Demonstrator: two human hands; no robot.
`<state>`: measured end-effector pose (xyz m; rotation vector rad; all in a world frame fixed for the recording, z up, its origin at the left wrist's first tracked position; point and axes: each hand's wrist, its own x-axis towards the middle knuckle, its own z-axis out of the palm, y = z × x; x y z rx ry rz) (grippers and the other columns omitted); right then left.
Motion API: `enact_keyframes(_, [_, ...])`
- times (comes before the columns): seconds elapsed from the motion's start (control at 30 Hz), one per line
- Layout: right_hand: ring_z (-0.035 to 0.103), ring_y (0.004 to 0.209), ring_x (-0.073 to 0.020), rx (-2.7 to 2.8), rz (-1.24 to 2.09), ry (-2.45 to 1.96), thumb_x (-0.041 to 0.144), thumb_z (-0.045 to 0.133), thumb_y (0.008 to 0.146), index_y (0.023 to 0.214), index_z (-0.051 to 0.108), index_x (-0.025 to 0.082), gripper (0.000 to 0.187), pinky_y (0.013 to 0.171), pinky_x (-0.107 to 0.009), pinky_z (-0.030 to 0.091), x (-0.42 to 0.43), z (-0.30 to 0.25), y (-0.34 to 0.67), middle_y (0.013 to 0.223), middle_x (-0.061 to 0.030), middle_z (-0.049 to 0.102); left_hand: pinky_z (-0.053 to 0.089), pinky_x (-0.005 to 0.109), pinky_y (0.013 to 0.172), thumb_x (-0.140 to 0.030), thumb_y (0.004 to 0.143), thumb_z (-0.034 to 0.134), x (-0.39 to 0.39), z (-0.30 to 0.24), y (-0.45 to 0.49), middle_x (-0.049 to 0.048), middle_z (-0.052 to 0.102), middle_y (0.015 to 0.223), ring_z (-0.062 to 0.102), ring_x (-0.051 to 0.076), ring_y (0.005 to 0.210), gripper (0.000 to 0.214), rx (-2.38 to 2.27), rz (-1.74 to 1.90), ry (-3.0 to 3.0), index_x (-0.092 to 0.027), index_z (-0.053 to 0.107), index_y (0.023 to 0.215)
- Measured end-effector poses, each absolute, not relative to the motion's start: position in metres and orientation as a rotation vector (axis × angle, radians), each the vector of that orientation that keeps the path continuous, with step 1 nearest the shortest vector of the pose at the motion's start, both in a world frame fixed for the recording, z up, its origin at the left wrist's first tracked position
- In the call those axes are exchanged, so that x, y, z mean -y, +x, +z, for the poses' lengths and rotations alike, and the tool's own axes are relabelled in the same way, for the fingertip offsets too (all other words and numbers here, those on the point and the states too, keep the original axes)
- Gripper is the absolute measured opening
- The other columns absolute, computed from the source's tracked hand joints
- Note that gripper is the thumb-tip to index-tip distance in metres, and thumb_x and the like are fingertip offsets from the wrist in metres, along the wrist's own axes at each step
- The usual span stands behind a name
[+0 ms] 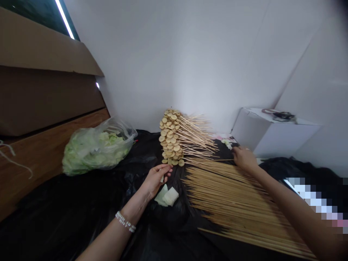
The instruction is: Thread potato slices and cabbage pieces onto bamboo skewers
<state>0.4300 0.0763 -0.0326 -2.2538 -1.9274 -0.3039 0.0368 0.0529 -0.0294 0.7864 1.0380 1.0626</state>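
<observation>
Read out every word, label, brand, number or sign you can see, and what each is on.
No readable text.
White box, clear bag, cardboard: no legible print.
Pink-and-white item beyond the skewers: too small to tell.
Pixelated patch, lower right: any writing is obscured.

Dim, cool light on my feed
I see a soft-lit far wall (201, 65) and a blocky pixelated patch (315, 197) near right.

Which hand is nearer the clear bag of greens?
Left. The left hand is right of the clear bag of greens, across some black plastic; the right hand is much farther right, past the slice-loaded skewers.
</observation>
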Motion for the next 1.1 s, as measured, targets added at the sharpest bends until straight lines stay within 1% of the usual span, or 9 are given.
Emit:
enact_keyframes(0.07, [0.054,0.101,-0.0246,2.129,-0.307,-2.129,0.018,0.044,0.087,0.103,0.067,0.016,0.028,0.083,-0.032,0.038,-0.07,-0.034,0.415,0.103,-0.0138,0.065,0.037,0.011,0.047,-0.022,0.064,0.081,-0.052,-0.029,0.038,0.0045,0.066,0.076,0.055,0.005,0.058,0.021,-1.034,1.057,0.789,-0.011,0.074,0.08])
enact_keyframes(0.17, [0.053,0.096,-0.0206,2.346,-0.326,-1.98,0.013,0.046,0.086,0.099,0.068,0.017,0.026,0.081,-0.028,0.036,-0.064,-0.04,0.398,0.098,-0.0096,0.065,0.037,0.012,0.046,-0.022,0.063,0.081,-0.051,-0.029,0.038,0.0041,0.066,0.075,0.055,0.004,0.058,0.021,-1.042,1.054,0.785,-0.011,0.074,0.079])
enact_keyframes(0.33, [0.053,0.09,-0.0214,2.416,-0.42,-1.959,0.011,0.043,0.088,0.093,0.064,0.014,0.021,0.076,-0.029,0.034,-0.061,-0.044,0.39,0.091,-0.0109,0.064,0.037,0.011,0.046,-0.023,0.062,0.082,-0.051,-0.028,0.038,0.0034,0.066,0.075,0.055,0.004,0.058,0.022,-1.035,1.062,0.787,-0.012,0.074,0.079])
enact_keyframes(0.6, [0.052,0.094,-0.0244,2.496,-0.541,-1.93,0.012,0.045,0.088,0.09,0.062,0.014,0.017,0.076,-0.032,0.032,-0.055,-0.036,0.39,0.091,-0.0114,0.063,0.036,0.011,0.047,-0.026,0.062,0.083,-0.053,-0.031,0.036,0.0039,0.065,0.076,0.055,0.004,0.058,0.024,-1.017,1.069,0.797,-0.011,0.073,0.079])
enact_keyframes(0.73, [0.054,0.095,-0.0256,2.471,-0.653,-1.955,0.011,0.051,0.082,0.094,0.06,0.015,0.015,0.075,-0.032,0.031,-0.045,-0.031,0.402,0.095,-0.0114,0.063,0.032,0.01,0.042,-0.037,0.07,0.077,-0.053,-0.027,0.035,0.0033,0.064,0.074,0.049,0.002,0.051,0.03,-1.006,1.093,0.771,-0.01,0.072,0.082])
enact_keyframes(0.83, [0.055,0.091,-0.0256,2.448,-0.705,-1.931,0.014,0.051,0.081,0.092,0.059,0.016,0.013,0.075,-0.033,0.032,-0.031,-0.031,0.419,0.091,-0.0104,0.064,0.027,0.01,0.037,-0.045,0.079,0.066,-0.054,-0.021,0.033,0.0029,0.061,0.07,0.045,0.001,0.046,0.039,-0.945,1.101,0.67,-0.008,0.07,0.087])
enact_keyframes(0.9, [0.056,0.088,-0.0258,2.421,-0.737,-1.893,0.017,0.052,0.08,0.09,0.058,0.016,0.011,0.074,-0.034,0.033,-0.019,-0.034,0.43,0.087,-0.0098,0.063,0.029,0.011,0.037,-0.047,0.084,0.058,-0.055,-0.017,0.029,0.0042,0.061,0.068,0.046,0.003,0.046,0.042,-0.867,1.08,0.559,-0.007,0.068,0.09])
enact_keyframes(1.0, [0.056,0.075,-0.0222,2.379,-0.746,-1.864,0.018,0.049,0.081,0.083,0.057,0.018,0.009,0.069,-0.033,0.036,0.004,-0.041,0.442,0.08,-0.0074,0.06,0.042,0.016,0.044,-0.039,0.088,0.049,-0.057,-0.013,0.023,0.0077,0.063,0.072,0.054,0.009,0.053,0.035,-0.734,1.057,0.423,-0.008,0.065,0.094])
enact_keyframes(1.1, [0.058,0.07,-0.0193,2.394,-0.613,-1.812,0.02,0.045,0.084,0.084,0.057,0.021,0.012,0.064,-0.03,0.04,0.03,-0.048,0.451,0.08,-0.0061,0.06,0.051,0.023,0.059,-0.016,0.079,0.049,-0.057,-0.013,0.019,0.0102,0.066,0.084,0.063,0.014,0.069,0.025,-0.642,1.055,0.366,-0.01,0.062,0.1])
